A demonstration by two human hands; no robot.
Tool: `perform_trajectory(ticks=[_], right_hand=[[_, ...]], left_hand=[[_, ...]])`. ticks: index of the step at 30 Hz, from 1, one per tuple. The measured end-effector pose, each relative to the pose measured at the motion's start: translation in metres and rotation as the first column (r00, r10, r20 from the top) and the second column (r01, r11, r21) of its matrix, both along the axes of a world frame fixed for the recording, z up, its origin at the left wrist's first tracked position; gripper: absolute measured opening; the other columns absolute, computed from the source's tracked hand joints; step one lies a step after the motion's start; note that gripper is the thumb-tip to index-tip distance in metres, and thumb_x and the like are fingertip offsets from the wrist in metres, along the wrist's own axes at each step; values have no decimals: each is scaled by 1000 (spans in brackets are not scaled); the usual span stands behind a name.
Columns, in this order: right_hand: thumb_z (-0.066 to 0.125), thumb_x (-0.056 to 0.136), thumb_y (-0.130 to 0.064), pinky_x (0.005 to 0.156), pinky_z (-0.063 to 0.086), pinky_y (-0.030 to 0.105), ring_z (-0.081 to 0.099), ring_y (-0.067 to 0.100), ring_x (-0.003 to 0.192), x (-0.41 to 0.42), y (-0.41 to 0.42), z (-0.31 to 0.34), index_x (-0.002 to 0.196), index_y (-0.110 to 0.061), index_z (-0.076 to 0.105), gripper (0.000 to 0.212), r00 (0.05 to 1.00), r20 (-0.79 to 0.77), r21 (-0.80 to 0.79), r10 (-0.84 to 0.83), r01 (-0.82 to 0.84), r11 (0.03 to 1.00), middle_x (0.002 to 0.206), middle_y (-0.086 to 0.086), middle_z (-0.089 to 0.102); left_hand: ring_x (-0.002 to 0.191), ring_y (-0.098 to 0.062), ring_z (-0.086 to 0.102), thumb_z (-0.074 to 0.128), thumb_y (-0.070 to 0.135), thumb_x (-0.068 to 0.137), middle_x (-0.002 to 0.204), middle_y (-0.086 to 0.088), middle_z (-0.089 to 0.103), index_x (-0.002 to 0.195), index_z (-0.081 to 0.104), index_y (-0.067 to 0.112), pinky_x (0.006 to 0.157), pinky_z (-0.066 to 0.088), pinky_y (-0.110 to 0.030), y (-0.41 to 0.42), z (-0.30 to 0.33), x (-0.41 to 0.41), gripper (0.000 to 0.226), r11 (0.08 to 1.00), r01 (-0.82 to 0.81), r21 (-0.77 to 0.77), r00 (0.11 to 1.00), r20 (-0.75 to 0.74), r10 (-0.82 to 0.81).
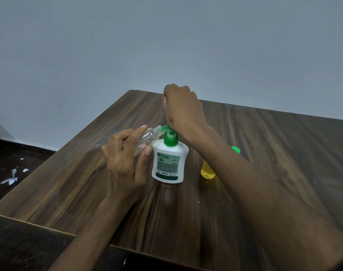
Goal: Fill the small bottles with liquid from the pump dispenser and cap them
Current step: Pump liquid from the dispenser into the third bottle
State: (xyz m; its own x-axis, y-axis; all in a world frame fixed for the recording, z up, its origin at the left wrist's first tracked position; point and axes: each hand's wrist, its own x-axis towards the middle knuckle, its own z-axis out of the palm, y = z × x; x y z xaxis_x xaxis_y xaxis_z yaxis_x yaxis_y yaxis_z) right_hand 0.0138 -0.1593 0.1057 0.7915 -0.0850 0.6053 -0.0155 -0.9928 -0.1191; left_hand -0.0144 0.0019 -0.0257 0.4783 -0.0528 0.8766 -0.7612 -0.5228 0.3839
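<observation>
Right forearm (264, 192) hiding yellow bottle (207, 171), paper scraps (11, 178)

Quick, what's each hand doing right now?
Left hand: holds the small clear plastic bottle, tilted to the green spout.
Right hand: fingers curled, heel pressing the white pump dispenser's green head; holding nothing visible.

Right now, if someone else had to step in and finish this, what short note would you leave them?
Left hand holds the clear small bottle tilted, its open neck at the pump spout.
Right hand presses down on the head of the white pump dispenser, which stands on the wooden table.
Done: a yellow-filled bottle with a green cap stands to the right, partly hidden by the forearm.
Left: the clear bottle looks empty; fill it, then cap it. Its cap isn't visible.
</observation>
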Motion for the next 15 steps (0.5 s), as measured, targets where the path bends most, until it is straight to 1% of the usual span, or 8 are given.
perform_trajectory(ticks=[3, 6, 10, 12, 15], right_hand=[[49, 84, -4, 50, 31, 31, 48, 22, 64, 0, 2, 1, 83, -13, 51, 10, 1000, 24, -7, 5, -4, 1000, 77, 3, 53], [47, 86, -4, 47, 25, 30, 45, 21, 62, -3, 2, -2, 81, -13, 49, 9, 1000, 0, 25, -6, 6, 1000, 75, 3, 50], [49, 83, -4, 45, 19, 30, 36, 17, 56, -6, 3, 4, 77, -13, 43, 13, 1000, 17, 9, 3, -3, 1000, 68, 0, 41], [50, 83, -3, 45, 18, 30, 34, 15, 55, -7, 4, 2, 77, -14, 41, 15, 1000, 6, 20, -6, 6, 1000, 67, -1, 39], [51, 84, -4, 46, 21, 30, 36, 16, 57, -7, 4, 1, 79, -14, 42, 15, 1000, -28, 37, -9, 10, 999, 68, -1, 38]], left_hand=[[114, -27, 57, 55, 23, 105, 125, -14, 67, 139, 65, 2, 95, 34, -37, 0, 0, 0, 41, 1000, 12, 6, 1000, 9, -12], [113, -29, 60, 58, 21, 104, 127, -12, 68, 135, 65, -1, 96, 35, -37, 1, 0, 0, 38, 1000, 26, 0, 999, 20, -26], [112, -27, 59, 58, 24, 103, 121, -14, 68, 127, 65, -2, 95, 34, -37, 0, 0, -2, 35, 999, 42, 1, 999, 34, -42], [111, -28, 59, 58, 24, 103, 121, -15, 68, 126, 65, -2, 95, 34, -37, 0, 0, -2, 35, 999, 47, 4, 998, 41, -47], [110, -30, 59, 58, 25, 104, 121, -15, 68, 127, 65, -1, 95, 34, -38, 1, 0, -2, 35, 999, 45, 10, 998, 45, -46]])
